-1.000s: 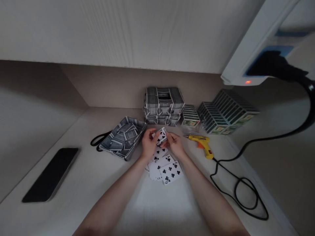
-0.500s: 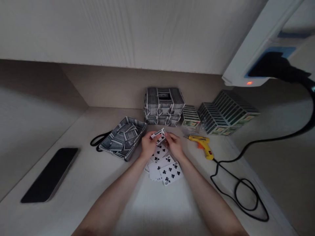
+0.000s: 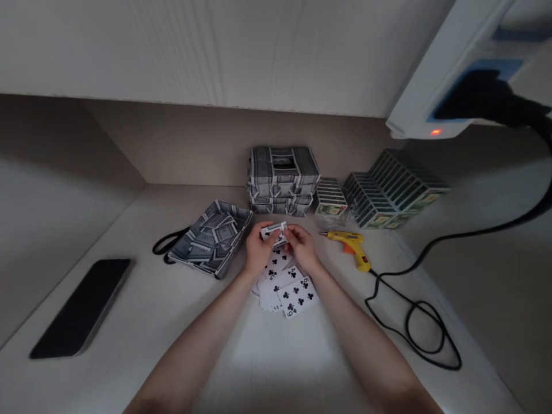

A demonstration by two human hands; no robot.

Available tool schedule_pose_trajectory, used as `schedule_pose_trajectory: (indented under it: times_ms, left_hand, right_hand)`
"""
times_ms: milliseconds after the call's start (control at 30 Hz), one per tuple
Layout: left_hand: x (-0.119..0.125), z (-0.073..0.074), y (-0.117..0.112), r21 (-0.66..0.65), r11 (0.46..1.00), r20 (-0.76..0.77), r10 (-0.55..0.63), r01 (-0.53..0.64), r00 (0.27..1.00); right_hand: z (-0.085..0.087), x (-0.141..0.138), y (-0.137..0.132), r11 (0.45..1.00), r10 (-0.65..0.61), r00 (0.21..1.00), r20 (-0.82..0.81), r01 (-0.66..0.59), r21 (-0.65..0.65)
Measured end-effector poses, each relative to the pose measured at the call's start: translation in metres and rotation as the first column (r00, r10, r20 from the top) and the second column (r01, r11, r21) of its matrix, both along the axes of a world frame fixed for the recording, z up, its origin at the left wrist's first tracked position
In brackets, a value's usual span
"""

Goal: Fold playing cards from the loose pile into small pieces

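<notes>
My left hand [image 3: 257,253] and my right hand [image 3: 302,248] meet above the middle of the white desk. Together they pinch a folded playing card [image 3: 274,230] between their fingertips, left hand on its left end, right hand on its right. Just under and in front of the hands lies a small fan of face-up club cards [image 3: 288,286] on the desk. Left of my left hand sits a tray made of card backs [image 3: 211,238] with folded cards inside.
A stack of similar card trays [image 3: 282,179] stands behind the hands, with rows of card boxes [image 3: 383,193] to its right. A yellow glue gun [image 3: 351,245] lies right of my hands, its black cable [image 3: 411,322] looping over the desk. A black phone [image 3: 81,305] lies far left.
The card in my fingers has been turned and folded flatter, from tilted face-up to nearly edge-on. The view has shifted a little, and both hands stay in the same spot.
</notes>
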State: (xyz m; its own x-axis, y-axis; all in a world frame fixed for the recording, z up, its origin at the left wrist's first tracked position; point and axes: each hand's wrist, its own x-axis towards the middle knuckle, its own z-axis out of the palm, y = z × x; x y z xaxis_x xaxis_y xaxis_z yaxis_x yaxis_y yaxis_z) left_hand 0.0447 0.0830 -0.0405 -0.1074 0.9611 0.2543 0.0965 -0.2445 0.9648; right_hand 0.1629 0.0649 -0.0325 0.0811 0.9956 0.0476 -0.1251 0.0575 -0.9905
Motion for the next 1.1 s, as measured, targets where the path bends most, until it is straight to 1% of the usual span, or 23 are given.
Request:
schedule_pose_trajectory:
  times_ms: [133, 233, 433, 600, 767, 867, 1000, 1100]
  left_hand:
    - [0.000, -0.005, 0.002, 0.005, 0.999, -0.002, 0.037, -0.037, 0.999]
    - [0.000, -0.005, 0.003, -0.009, 0.999, 0.010, 0.046, -0.046, 0.999]
    - [0.000, 0.000, 0.000, -0.080, 0.997, 0.093, 0.008, 0.000, 0.996]
    - [0.000, 0.001, -0.001, -0.083, 0.996, 0.086, -0.032, 0.039, 0.996]
    - [0.000, 0.001, -0.001, -0.087, 0.991, 0.092, -0.094, 0.102, 0.991]
    - [0.000, 0.002, -0.001, -0.067, 0.994, 0.069, -0.081, 0.086, 0.994]
    - [0.000, 0.005, -0.003, -0.039, 0.998, 0.148, -0.038, 0.044, 0.988]
    - [0.000, 0.004, -0.003, -0.062, 0.996, 0.200, -0.056, 0.070, 0.978]
  right_hand:
    - [0.001, -0.003, -0.001, 1.000, -0.016, 1.000, -0.010, 0.016, 0.002]
    - [0.001, -0.003, -0.001, 1.000, -0.028, 1.000, -0.012, 0.028, -0.013]
    - [-0.001, 0.002, 0.000, 0.999, 0.043, 0.998, 0.045, -0.043, -0.005]
    - [-0.003, 0.002, 0.000, 1.000, -0.012, 0.998, 0.068, 0.014, -0.022]
    - [-0.005, 0.000, 0.000, 0.997, -0.064, 0.996, 0.056, 0.066, -0.042]
    - [-0.007, -0.001, 0.000, 0.996, -0.065, 0.997, 0.053, 0.068, -0.052]
    - [-0.009, -0.003, 0.001, 0.997, -0.058, 0.998, 0.016, 0.059, -0.059]
    - [-0.008, -0.003, 0.002, 0.997, -0.066, 0.997, -0.044, 0.064, -0.054]
